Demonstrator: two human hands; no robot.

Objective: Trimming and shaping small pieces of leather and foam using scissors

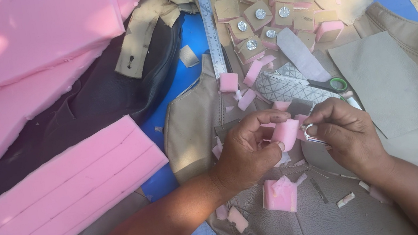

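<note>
My left hand [246,150] pinches a small pink foam piece [286,133] between thumb and fingers at the middle of the view. My right hand [343,132] touches the same foam from the right and grips a small silver metal item [307,132], partly hidden by the fingers. Both hands hover over beige leatherette [193,125]. Below them lies a pink foam offcut [280,194] among small foam scraps.
Large pink foam slabs [72,186] fill the left. A steel ruler [209,22] runs down from the top centre. Several tan squares with silver buttons [260,14] lie at the top, next to green-handled scissors [329,84] and a grey fabric sheet [393,82].
</note>
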